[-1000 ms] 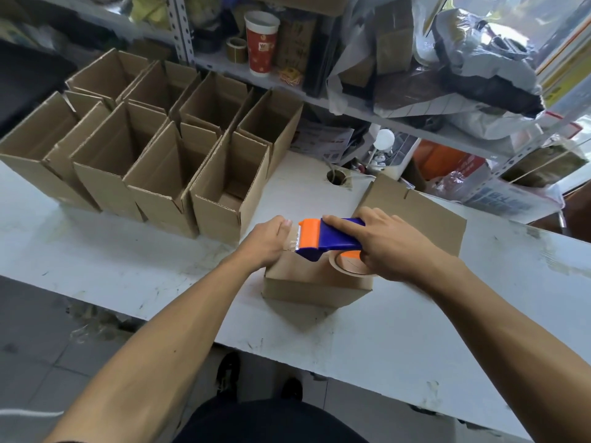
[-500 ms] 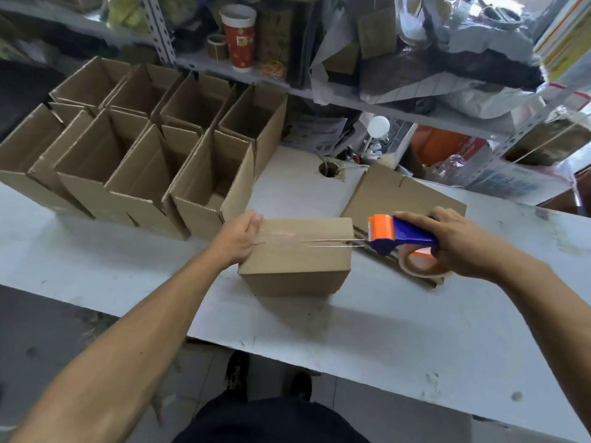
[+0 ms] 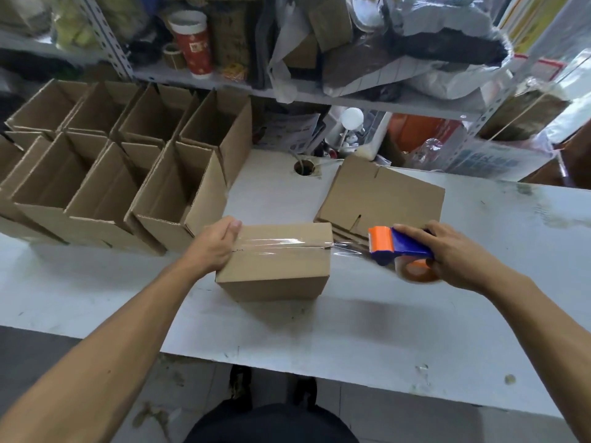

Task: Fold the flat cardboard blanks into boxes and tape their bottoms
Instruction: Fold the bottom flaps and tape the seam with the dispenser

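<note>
Step in hand: taping box bottom. Box (image 3: 278, 263) upside down at frame centre on tabletop (image 3: 367, 330). Left hand (image 3: 214, 244) grips box's left end. Right hand (image 3: 447, 251) clamps tape dispenser (image 3: 396, 247) right of box, tape strip stretched. Next: likely cut tape, press end down.

box (image 3: 281, 260) centre, blanks (image 3: 383, 193) behind-right — dispenser (image 3: 396, 247) right
</note>
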